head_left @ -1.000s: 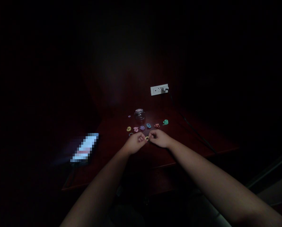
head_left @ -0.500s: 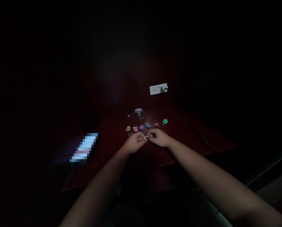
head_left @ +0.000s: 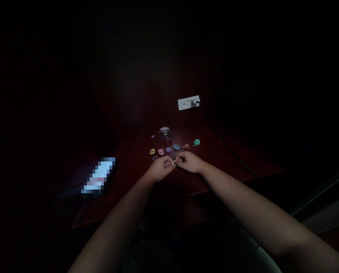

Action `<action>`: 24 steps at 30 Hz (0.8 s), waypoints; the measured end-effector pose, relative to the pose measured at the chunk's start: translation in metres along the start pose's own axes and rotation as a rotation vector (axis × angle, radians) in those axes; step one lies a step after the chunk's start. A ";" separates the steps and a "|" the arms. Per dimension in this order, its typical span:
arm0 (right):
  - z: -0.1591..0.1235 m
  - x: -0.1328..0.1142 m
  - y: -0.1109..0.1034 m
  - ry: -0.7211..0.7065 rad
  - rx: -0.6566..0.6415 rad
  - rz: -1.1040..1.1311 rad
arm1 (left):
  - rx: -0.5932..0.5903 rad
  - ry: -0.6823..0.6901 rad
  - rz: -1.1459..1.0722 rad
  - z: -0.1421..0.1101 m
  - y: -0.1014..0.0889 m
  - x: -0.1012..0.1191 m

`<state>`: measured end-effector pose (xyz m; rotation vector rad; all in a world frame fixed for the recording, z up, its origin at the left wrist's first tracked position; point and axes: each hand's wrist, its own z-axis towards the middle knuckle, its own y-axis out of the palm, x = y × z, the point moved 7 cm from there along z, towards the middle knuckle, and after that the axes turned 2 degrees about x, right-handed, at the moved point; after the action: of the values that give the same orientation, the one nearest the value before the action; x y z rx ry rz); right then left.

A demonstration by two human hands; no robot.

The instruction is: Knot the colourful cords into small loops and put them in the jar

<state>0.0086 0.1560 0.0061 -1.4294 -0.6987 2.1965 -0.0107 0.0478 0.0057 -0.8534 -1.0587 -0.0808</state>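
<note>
The scene is very dark. My left hand (head_left: 160, 169) and my right hand (head_left: 188, 162) meet over a dark red table (head_left: 135, 189), both pinched on a small yellow ring-shaped band (head_left: 174, 162) between them. Just beyond the hands lies a row of several small coloured bands: yellow (head_left: 152, 151), pink (head_left: 160, 151), purple (head_left: 168, 149), blue (head_left: 176, 146), red (head_left: 186, 146) and green (head_left: 196, 142). A small glass jar (head_left: 165, 134) stands behind the row.
A lit phone screen (head_left: 99, 177) lies at the table's left. A white wall socket (head_left: 188, 102) with a plug sits behind the table, and its dark cable (head_left: 229, 151) runs down across the right side. All else is in darkness.
Both hands have kept their pinch on the yellow band, drawing slightly closer together. The whole view has shifted a little, so everything sits slightly higher and further left.
</note>
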 end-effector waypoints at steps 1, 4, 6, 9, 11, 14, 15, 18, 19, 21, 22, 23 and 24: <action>0.000 -0.001 0.000 0.003 0.001 -0.006 | -0.008 0.003 0.006 0.000 0.001 0.001; -0.001 -0.002 -0.001 0.014 -0.002 -0.022 | -0.027 0.001 0.043 -0.002 0.002 0.002; -0.002 -0.001 -0.001 0.028 -0.007 -0.029 | -0.041 0.003 0.071 -0.002 0.004 0.001; -0.003 -0.002 -0.001 0.017 -0.029 -0.058 | -0.065 0.001 0.041 -0.001 0.006 0.001; -0.003 -0.005 -0.001 -0.012 -0.037 -0.095 | -0.082 -0.004 0.036 -0.001 0.007 0.002; -0.003 -0.007 -0.002 -0.035 -0.046 -0.136 | -0.083 -0.011 0.046 0.000 0.007 0.004; -0.002 -0.008 -0.002 -0.037 -0.047 -0.144 | -0.082 -0.013 0.048 0.000 0.007 0.004; -0.002 -0.008 -0.001 -0.030 -0.041 -0.150 | -0.074 -0.008 0.046 0.000 0.006 0.003; -0.002 -0.007 -0.001 -0.030 -0.037 -0.145 | -0.069 -0.003 0.043 0.000 0.006 0.002; -0.002 -0.007 -0.001 -0.033 -0.029 -0.132 | -0.062 0.007 0.032 0.001 0.005 0.001; -0.002 -0.007 -0.001 -0.033 -0.026 -0.123 | -0.059 0.009 0.024 0.001 0.005 0.001; -0.002 -0.007 -0.001 -0.030 -0.025 -0.115 | -0.058 0.008 0.018 0.001 0.005 0.000; -0.002 -0.006 -0.001 -0.027 -0.025 -0.107 | -0.057 0.006 0.013 0.001 0.005 -0.001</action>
<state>0.0128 0.1532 0.0102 -1.3439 -0.7958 2.1354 -0.0093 0.0517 0.0024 -0.9110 -1.0491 -0.1025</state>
